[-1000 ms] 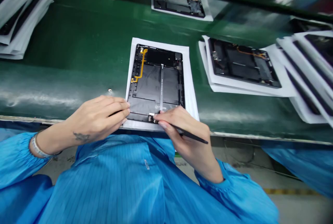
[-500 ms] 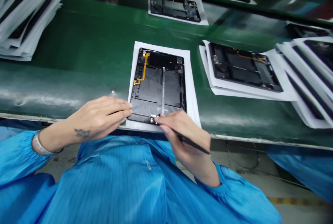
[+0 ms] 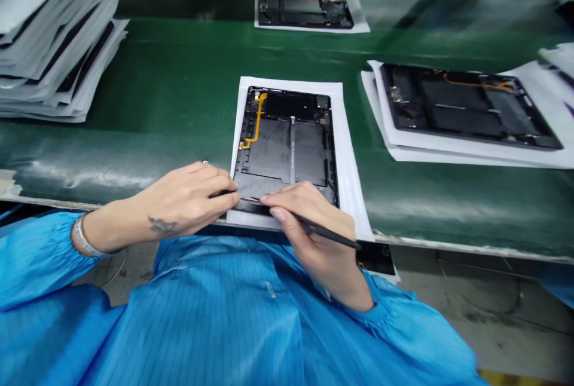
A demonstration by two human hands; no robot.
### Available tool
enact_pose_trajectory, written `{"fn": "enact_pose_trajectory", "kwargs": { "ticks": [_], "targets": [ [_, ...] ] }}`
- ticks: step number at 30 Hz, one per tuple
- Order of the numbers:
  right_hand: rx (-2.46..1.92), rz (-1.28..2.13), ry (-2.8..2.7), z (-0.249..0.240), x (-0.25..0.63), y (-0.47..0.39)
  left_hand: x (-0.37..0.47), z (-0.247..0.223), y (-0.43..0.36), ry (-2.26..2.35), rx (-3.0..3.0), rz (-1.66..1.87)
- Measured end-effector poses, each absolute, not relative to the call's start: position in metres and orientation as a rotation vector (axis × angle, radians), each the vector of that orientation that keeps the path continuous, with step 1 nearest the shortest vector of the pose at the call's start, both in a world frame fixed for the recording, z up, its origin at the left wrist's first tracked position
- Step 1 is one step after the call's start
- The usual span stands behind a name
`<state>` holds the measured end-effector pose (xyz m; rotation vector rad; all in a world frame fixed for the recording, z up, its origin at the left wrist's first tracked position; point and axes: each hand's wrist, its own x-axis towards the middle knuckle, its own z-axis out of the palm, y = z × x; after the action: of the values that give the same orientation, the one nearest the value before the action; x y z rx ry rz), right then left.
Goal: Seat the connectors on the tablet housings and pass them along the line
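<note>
An opened black tablet lies on a white sheet at the front edge of the bench. An orange flex cable runs down its left side, and a pale strip crosses its middle. My left hand has its fingers closed at the tablet's lower left corner, steadying it. Black tweezers are pinched in my right hand, low over the tablet's bottom edge. Their tip points left, toward my left fingers. My right fingers cover part of that edge.
Sheets with tablets between them form a tall stack at left. Another opened tablet lies on sheets at right, and one more at the back. Below the bench edge shows a dark panel. Beyond my left hand sits a tiny part.
The view has shifted, so the bench things appear farther right. My right hand has moved left across the tablet's bottom edge, covering the silvery connector seen before. Both hands keep their grip.
</note>
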<state>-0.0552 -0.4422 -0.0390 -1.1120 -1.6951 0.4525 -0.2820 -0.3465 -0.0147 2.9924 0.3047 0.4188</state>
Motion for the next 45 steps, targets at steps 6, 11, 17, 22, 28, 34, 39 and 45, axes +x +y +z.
{"fn": "enact_pose_trajectory", "kwargs": {
  "ticks": [6,11,17,22,28,34,39,45],
  "targets": [
    [-1.213,0.396,-1.446,-0.046,-0.037,-0.451,-0.279,-0.015,-0.326,0.811,2.125,0.573],
    [-1.163,0.356,-1.649,-0.048,-0.040,-0.450,-0.257,0.002,-0.307,0.925,1.679,0.346],
    [-1.089,0.371,-1.713,-0.047,-0.039,-0.450,-0.247,-0.001,-0.303,0.960,1.437,0.485],
    [-1.055,0.403,-1.518,-0.045,-0.041,-0.445,-0.224,-0.014,-0.295,0.951,1.513,0.489],
    [-0.956,0.433,-1.565,-0.037,-0.032,-0.444,-0.234,-0.008,-0.254,1.161,1.822,0.654],
    [-1.020,0.323,-1.732,-0.015,0.016,-0.430,-0.347,0.000,-0.195,1.738,2.017,0.729],
    [-1.073,0.356,-1.793,-0.003,0.028,-0.390,-0.385,-0.003,-0.183,2.058,2.147,0.500],
    [-1.258,0.570,-1.771,-0.022,0.030,-0.359,-0.346,-0.002,-0.172,2.267,2.315,0.208]
  ]
}}
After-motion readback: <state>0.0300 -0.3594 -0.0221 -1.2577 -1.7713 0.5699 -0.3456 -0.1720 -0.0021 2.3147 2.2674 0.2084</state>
